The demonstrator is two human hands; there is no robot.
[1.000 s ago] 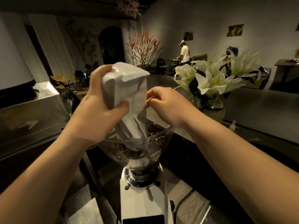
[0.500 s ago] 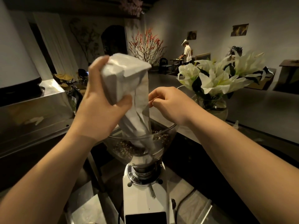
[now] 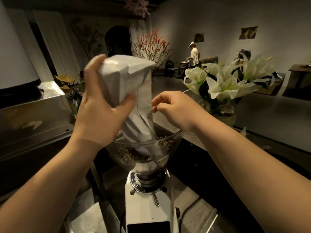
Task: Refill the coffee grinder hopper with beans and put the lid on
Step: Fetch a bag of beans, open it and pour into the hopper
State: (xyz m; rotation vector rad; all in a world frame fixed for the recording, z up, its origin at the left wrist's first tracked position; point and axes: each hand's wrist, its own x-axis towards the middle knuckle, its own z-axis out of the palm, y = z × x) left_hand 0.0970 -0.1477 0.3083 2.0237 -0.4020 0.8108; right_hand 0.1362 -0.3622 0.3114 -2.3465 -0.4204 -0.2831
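Note:
A white coffee bag (image 3: 124, 84) is turned upside down, its mouth inside the clear hopper (image 3: 170, 145) of the white grinder (image 3: 148, 206). My left hand (image 3: 102, 111) grips the bag's upper end, thumb across the front. My right hand (image 3: 175, 106) pinches the bag's right edge just above the hopper rim. Brown beans (image 3: 166, 143) lie in the hopper around the bag's mouth. No lid is in view.
A glass vase of white lilies (image 3: 223, 83) stands close to the right of the hopper on the counter. A steel machine (image 3: 33, 113) sits at the left. A person (image 3: 193, 54) stands far back in the room.
My left hand has lifted the bag's upper end a little higher and tipped it more. My right hand stays on the bag's edge.

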